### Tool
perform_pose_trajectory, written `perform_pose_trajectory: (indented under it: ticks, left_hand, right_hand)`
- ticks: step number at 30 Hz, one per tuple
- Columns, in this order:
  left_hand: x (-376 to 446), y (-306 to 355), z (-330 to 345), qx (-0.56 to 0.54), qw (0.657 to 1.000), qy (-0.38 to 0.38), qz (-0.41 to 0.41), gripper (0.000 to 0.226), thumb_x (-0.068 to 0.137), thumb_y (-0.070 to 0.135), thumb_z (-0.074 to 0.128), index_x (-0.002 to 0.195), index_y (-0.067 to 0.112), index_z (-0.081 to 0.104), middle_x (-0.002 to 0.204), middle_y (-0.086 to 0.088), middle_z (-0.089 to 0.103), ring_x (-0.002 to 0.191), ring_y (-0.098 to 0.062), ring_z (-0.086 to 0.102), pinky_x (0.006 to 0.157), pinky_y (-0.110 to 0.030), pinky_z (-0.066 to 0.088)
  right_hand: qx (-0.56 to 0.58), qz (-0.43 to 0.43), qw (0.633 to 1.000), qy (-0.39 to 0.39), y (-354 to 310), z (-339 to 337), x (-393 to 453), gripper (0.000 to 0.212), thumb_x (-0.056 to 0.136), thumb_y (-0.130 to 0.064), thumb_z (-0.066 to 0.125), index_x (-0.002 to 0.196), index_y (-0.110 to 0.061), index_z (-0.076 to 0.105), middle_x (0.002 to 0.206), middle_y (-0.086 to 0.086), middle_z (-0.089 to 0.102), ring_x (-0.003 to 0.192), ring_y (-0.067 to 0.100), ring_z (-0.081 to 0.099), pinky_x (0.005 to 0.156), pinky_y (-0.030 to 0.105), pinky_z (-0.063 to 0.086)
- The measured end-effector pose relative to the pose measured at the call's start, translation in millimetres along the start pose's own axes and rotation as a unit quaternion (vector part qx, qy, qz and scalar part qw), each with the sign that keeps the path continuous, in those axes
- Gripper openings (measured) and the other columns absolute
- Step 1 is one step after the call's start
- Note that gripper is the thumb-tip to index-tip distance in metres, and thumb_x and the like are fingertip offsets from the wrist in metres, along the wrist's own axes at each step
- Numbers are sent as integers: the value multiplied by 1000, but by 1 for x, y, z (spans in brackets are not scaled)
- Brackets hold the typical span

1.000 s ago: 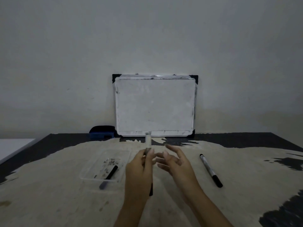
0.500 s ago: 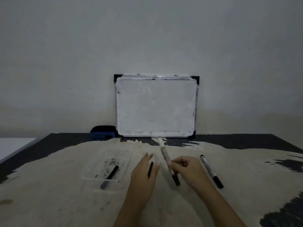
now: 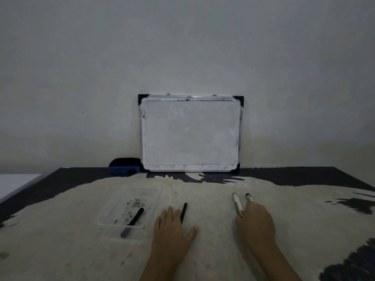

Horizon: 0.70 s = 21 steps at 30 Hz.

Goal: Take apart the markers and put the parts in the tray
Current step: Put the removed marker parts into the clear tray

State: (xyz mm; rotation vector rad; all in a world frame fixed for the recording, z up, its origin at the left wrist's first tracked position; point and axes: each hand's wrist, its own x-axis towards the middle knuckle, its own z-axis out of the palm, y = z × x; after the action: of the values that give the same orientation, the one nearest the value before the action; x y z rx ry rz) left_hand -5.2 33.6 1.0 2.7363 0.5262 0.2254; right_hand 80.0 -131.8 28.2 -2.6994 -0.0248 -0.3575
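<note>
Dim light falls on a worn table point(image 3: 203, 250), its pale middle scuffed bare and its far edge still dark, where a small whiteboard point(image 3: 190, 134) leans on the wall beside a blue eraser point(image 3: 124, 168). Toward the left side sits a clear tray point(image 3: 105, 218) holding a black marker part point(image 3: 133, 222) whose grey end pokes over the near rim. The left hand point(image 3: 172, 232) lies flat, fingers spread, touching a thin black rod point(image 3: 183, 211). Off to the right, the right hand point(image 3: 255, 222) rests loosely curled on two white markers point(image 3: 237, 203); whether it grips either I cannot tell.
</note>
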Motion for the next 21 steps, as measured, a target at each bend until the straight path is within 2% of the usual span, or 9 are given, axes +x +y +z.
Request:
perform_pose_trajectory:
  ticks: [3, 6, 8, 11, 14, 17, 19, 21]
  left_hand:
    - [0, -1, 0, 3, 1000, -2, 2, 77, 87, 61, 26, 144, 13, 8, 156, -10, 2, 143, -25, 0, 117, -38, 2]
    - [0, -1, 0, 5, 1000, -8, 3, 76, 88, 60, 26, 144, 13, 6, 156, -10, 1, 143, -25, -1, 117, -38, 1]
    - [0, -1, 0, 8, 1000, -11, 2, 76, 88, 60, 26, 144, 13, 6, 156, -10, 0, 143, -25, -2, 117, -38, 1]
    - [0, 0, 0, 13, 1000, -11, 1, 76, 88, 60, 25, 144, 13, 5, 156, -11, 0, 143, -26, -2, 117, -39, 1]
    - [1, -1, 0, 17, 1000, -7, 2, 76, 88, 61, 24, 144, 13, 6, 156, -11, 1, 143, -26, -1, 117, -39, 2]
    - [1, -1, 1, 15, 1000, -2, 3, 76, 88, 61, 25, 144, 14, 6, 156, -10, 1, 143, -25, -1, 117, -39, 2]
    - [1, -1, 1, 9, 1000, 5, -2, 75, 88, 60, 25, 144, 14, 6, 156, -9, 1, 143, -25, 0, 117, -39, 2]
    - [2, -1, 0, -16, 999, 37, -9, 73, 89, 57, 28, 144, 14, 7, 156, -7, 6, 143, -24, 3, 117, -39, 4]
  right_hand:
    - [-12, -10, 999, 37, -1, 1, -1, 25, 88, -26, 55, 104, -9, 63, 101, 8, 68, 81, 18, 65, 61, 23, 46]
    - [13, -8, 993, 113, 7, -2, 3, 27, 88, -28, 53, 95, -4, 62, 80, 11, 63, 71, 24, 59, 60, 32, 47]
    - [-1, 9, 989, 148, 14, -5, 6, 23, 88, -26, 53, 87, -4, 60, 72, 9, 53, 65, 22, 50, 57, 30, 41]
    - [-43, 36, 991, 123, 21, -6, 6, 23, 89, -29, 51, 91, -7, 58, 78, 7, 50, 68, 18, 40, 61, 28, 37]
    - [-78, 44, 993, 75, 23, -6, 5, 23, 90, -31, 48, 96, -12, 58, 84, 4, 51, 72, 16, 39, 67, 25, 39]
    - [-90, 53, 993, 56, 24, -5, 5, 20, 91, -27, 48, 99, -11, 58, 95, 5, 58, 75, 17, 42, 67, 23, 34]
    - [-45, 48, 995, 76, 23, -3, 8, 17, 92, -21, 47, 98, -9, 57, 93, 7, 57, 73, 16, 41, 66, 23, 35]
    - [54, 20, 993, 100, 19, -1, 11, 13, 92, -16, 48, 95, -6, 56, 86, 8, 57, 71, 16, 46, 64, 25, 39]
